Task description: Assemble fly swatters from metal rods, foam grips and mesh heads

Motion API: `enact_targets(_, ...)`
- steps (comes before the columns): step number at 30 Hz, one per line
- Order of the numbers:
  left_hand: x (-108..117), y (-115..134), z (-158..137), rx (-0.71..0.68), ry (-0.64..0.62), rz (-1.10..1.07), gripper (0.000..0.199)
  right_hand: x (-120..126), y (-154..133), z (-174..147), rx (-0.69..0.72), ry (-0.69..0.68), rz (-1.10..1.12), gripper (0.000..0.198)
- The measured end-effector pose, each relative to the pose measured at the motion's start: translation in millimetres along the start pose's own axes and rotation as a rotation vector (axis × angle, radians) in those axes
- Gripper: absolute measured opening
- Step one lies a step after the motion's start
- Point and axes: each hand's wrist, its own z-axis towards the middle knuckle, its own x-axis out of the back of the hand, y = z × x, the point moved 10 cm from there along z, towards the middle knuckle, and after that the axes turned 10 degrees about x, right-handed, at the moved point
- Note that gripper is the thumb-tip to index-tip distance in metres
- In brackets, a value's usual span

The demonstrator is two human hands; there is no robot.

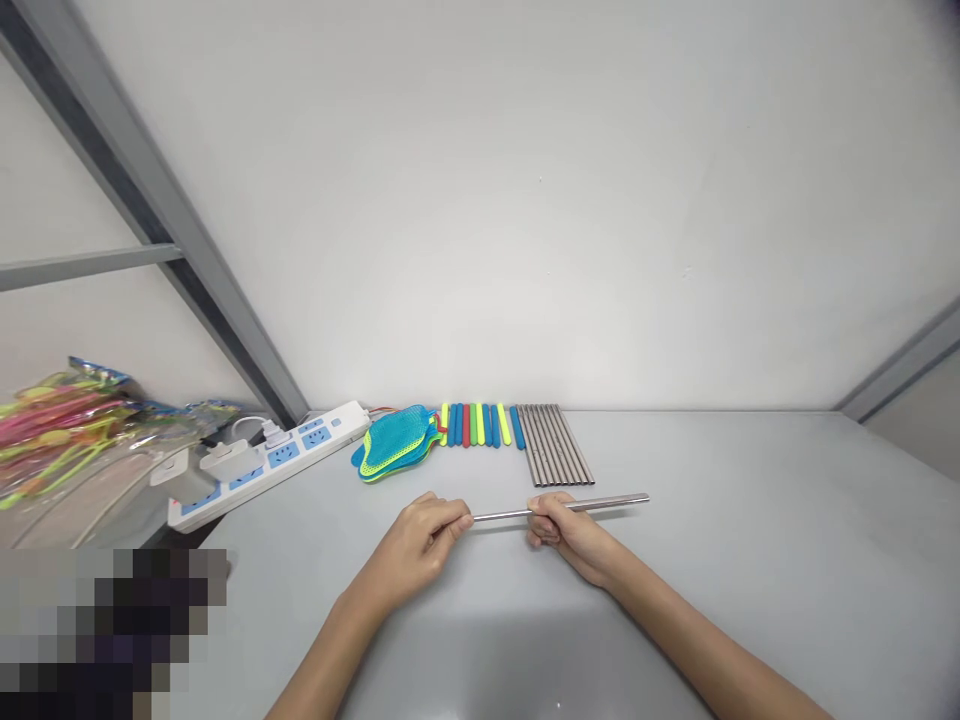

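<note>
A thin silver metal rod lies nearly level across both hands, above the table. Its left part is slimmer than its right part, like a telescopic rod. My left hand is closed in a pinch on the slim left end, covering the tip. Around the thicker section, my right hand is wrapped, with the rod sticking out to its right. Just beyond my right hand, several similar metal rods lie side by side in a row.
Coloured grip-like tubes line up at the back, beside stacked blue and yellow-green mesh paddles. A white power strip with plugs stands at left. Plastic-bagged colourful items lie farther left. The grey table meets a pale wall.
</note>
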Motion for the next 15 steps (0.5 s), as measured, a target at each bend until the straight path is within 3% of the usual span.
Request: enact_targets(15, 7.5, -2.6, -0.2, 0.022, 0.02, 0.0, 0.032, 5.2, -1.0, -0.1, 0.004, -0.001, -0.029, 0.032)
